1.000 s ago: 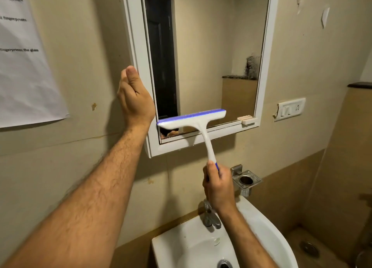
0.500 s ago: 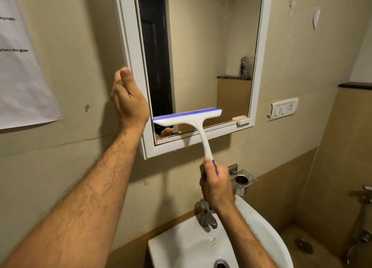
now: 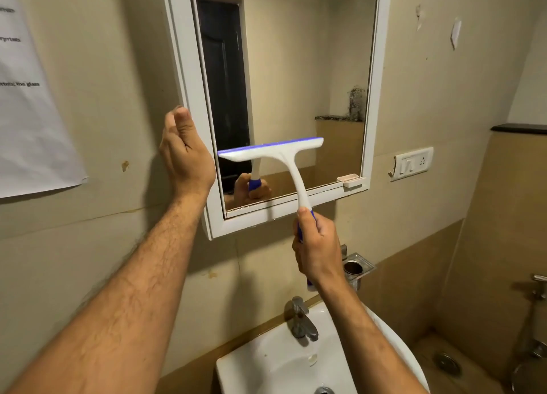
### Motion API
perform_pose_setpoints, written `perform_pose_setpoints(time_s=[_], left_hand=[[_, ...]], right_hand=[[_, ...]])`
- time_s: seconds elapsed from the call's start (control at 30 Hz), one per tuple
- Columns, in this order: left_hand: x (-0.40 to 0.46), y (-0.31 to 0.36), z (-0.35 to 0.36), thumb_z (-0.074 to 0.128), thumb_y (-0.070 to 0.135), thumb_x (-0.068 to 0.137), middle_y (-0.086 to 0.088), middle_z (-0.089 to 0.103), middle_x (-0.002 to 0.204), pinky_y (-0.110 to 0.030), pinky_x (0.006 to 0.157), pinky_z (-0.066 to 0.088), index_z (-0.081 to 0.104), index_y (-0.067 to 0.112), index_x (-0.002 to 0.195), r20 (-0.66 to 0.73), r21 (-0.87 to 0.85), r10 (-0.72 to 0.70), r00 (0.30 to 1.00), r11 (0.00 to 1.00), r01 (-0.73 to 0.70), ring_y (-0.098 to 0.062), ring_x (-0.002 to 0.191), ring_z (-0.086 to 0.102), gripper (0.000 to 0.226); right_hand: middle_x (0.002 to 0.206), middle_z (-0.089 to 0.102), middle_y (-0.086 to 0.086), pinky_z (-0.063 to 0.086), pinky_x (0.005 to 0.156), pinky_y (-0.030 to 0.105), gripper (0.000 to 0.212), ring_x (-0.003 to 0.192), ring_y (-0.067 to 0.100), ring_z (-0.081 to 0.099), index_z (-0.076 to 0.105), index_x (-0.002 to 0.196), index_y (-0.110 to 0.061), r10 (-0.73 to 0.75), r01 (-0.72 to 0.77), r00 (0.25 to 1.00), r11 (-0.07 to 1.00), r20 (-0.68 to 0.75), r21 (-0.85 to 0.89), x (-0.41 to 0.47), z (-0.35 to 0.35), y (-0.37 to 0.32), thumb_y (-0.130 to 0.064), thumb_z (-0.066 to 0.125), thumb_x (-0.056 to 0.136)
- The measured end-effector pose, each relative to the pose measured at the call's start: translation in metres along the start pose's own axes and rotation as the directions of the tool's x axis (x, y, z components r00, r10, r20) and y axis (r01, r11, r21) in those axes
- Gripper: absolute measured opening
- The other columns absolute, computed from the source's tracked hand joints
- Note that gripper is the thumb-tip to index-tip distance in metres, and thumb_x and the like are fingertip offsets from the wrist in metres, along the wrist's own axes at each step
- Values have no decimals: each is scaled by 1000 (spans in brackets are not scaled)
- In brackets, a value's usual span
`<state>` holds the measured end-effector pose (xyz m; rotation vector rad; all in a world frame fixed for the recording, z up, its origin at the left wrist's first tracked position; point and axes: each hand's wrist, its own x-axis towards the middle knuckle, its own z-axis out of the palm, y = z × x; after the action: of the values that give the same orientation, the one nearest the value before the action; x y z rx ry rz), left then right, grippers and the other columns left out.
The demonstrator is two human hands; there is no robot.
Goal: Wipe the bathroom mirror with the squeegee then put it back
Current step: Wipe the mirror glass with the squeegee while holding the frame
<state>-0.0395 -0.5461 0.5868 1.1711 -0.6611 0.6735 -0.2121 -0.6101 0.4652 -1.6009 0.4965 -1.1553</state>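
Observation:
A white-framed bathroom mirror hangs on the beige wall. The squeegee, white with a blue blade edge, is held level across the mirror's lower part, its handle slanting down to the right. My right hand is closed around the blue grip of that handle, below the mirror's bottom frame. In the glass I see the reflection of the handle and hand. My left hand rests against the left side of the mirror frame, fingers together and slightly curled, holding nothing.
Below stands a white sink with a metal tap. A square metal holder is fixed to the wall by my right hand. A switch plate sits right of the mirror, and a paper sheet hangs at the left.
The squeegee blade sits higher above the mirror's bottom edge than before, and the reflected handle and hand show beneath it. My left hand stays at the frame's left side.

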Motion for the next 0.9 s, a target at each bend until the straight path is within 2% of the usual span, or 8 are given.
perform_pose_setpoints(time_s=[0.07, 0.13, 0.27, 0.5, 0.6, 0.7, 0.83, 0.9], left_hand=[[2, -1, 1, 29, 38, 100, 28, 45, 91, 16, 68, 19, 57, -2, 116, -14, -12, 4, 1000, 1000, -4, 39, 79, 35, 51], [2, -2, 1, 30, 36, 100, 32, 39, 88, 16, 68, 18, 57, -4, 115, -18, -21, 2, 1000, 1000, -3, 39, 79, 34, 51], [2, -1, 2, 29, 39, 100, 13, 45, 101, 16, 70, 20, 57, 0, 120, -15, -43, -1, 1000, 999, 0, 42, 81, 31, 52], [0, 0, 0, 27, 41, 100, -13, 62, 115, 17, 69, 18, 56, 0, 120, 1, -7, -9, 1000, 1000, 9, 39, 83, 28, 54], [0, -1, -1, 27, 40, 100, -12, 61, 115, 17, 69, 17, 56, 0, 120, 6, 17, -8, 1000, 1000, 8, 39, 83, 26, 54], [0, 2, -1, 26, 38, 101, -14, 61, 117, 17, 70, 17, 56, 1, 121, 7, 20, -26, 1000, 999, 26, 35, 88, 26, 52], [-2, 6, -4, 26, 36, 102, -14, 58, 125, 17, 72, 16, 53, 2, 126, 6, 85, -59, 998, 995, 58, 20, 94, 32, 50], [1, 10, -6, 27, 38, 101, -8, 63, 116, 7, 72, 28, 57, 6, 121, 23, 95, -91, 996, 992, 89, 7, 92, 44, 48]], right_hand=[[50, 35, -2, 27, 42, 26, 46, 43, 13, 31, 45, 66, -16, 38, -38, 999, 999, -16, 2, -12, 1, 18, -59, 44, 83], [50, 33, -1, 25, 41, 25, 45, 44, 15, 30, 45, 63, -15, 63, -63, 998, 998, -18, -11, -27, 0, 38, -55, 44, 84], [49, 34, -3, 26, 43, 27, 45, 46, 17, 31, 45, 62, -15, 78, -79, 996, 997, -37, -19, -38, -5, 46, -55, 45, 82], [55, 38, 5, 31, 45, 32, 58, 46, 15, 33, 43, 68, -3, -66, 66, 997, 998, -38, -2, 7, 1, -10, -58, 42, 87], [52, 39, -2, 30, 41, 26, 48, 43, 11, 34, 48, 65, -16, -30, 30, 999, 1000, -26, 4, 2, 0, -1, -59, 43, 85], [51, 39, -1, 31, 43, 30, 43, 45, 15, 36, 48, 65, -18, 17, -17, 999, 1000, -42, -13, -15, -4, 25, -56, 44, 86], [49, 38, -3, 30, 45, 32, 46, 44, 15, 33, 47, 63, -17, 27, -27, 999, 1000, -33, -15, -23, -10, 39, -58, 45, 83], [49, 39, -4, 29, 44, 29, 44, 44, 14, 34, 50, 62, -20, -9, 9, 1000, 1000, -17, 15, -10, -13, 23, -59, 45, 82]])
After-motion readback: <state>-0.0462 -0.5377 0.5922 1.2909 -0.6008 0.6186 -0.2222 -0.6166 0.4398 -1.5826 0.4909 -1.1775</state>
